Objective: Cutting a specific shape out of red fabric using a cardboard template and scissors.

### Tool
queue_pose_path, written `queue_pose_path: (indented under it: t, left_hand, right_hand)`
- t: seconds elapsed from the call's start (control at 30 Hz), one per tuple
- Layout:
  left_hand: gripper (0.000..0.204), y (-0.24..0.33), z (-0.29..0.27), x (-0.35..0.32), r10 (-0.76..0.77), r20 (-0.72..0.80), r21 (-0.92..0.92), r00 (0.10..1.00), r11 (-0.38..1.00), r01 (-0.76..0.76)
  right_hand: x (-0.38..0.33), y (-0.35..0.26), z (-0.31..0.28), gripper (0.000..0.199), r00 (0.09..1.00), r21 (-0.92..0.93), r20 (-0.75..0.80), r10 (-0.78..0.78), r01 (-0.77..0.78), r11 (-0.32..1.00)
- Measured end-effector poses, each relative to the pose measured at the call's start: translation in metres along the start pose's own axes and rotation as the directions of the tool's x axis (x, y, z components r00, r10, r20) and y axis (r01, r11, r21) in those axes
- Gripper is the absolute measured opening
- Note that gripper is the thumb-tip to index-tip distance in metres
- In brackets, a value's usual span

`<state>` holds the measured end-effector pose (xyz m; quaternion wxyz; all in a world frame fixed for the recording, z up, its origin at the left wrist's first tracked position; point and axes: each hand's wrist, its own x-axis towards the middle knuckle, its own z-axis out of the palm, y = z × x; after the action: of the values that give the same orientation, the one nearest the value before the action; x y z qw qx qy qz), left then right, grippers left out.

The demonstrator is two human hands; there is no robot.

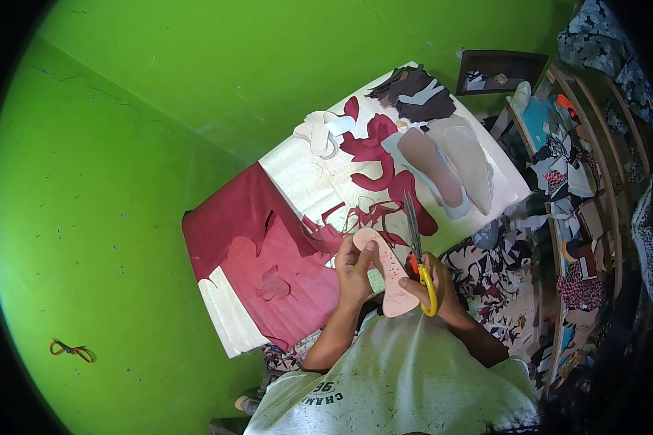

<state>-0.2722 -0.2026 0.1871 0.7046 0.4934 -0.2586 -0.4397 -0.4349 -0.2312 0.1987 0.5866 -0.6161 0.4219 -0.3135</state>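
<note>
My left hand (354, 264) grips a pink sole-shaped cutout (388, 275) by its upper left edge, holding it above my lap. My right hand (434, 288) holds scissors (416, 246) with yellow and orange handles; the long blades point away from me, just right of the cutout. A dark red sheet (232, 217) with shapes cut out of it lies on the white board (305, 174) to the left of my hands. Dark red offcuts (377, 156) curl across the board beyond the scissors.
Several sole-shaped pieces (450, 163) in beige, white and grey lie at the board's far end, with dark scraps (413, 90) beyond. Wooden shelves (595, 188) crammed with materials stand on the right. Scraps litter the floor (500, 275) beside me. A red cord (72, 351) lies on the green floor.
</note>
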Motion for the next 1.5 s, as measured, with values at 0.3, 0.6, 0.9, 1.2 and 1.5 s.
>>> queue_pose_path:
  t: [0.3,0.6,0.9,1.2,1.5]
  left_hand:
    - [0.014,0.014,-0.016,0.013,-0.04,-0.014,-0.179,0.999,0.983,0.037]
    - [0.015,0.014,-0.01,0.011,-0.012,-0.032,-0.253,0.999,0.967,0.004]
    - [0.012,0.0,-0.018,0.004,0.003,0.038,-0.206,0.999,0.979,0.004]
    - [0.01,-0.019,-0.022,-0.005,-0.005,0.086,-0.303,0.996,0.953,0.031]
    - [0.014,-0.027,-0.03,-0.004,0.012,0.124,-0.363,0.992,0.931,0.034]
  right_hand:
    - [-0.015,0.013,-0.03,0.052,0.971,0.012,0.218,-0.1,0.1,0.995]
    - [-0.017,0.005,-0.035,0.057,0.948,-0.157,0.29,-0.133,0.184,0.97]
    - [-0.014,-0.001,-0.02,0.056,0.969,-0.231,0.23,-0.087,0.141,0.963]
    - [-0.009,-0.006,0.002,0.063,0.967,-0.287,0.15,-0.208,0.244,0.926]
    - [-0.006,-0.015,0.005,0.071,0.939,-0.448,0.181,-0.292,0.343,0.825]
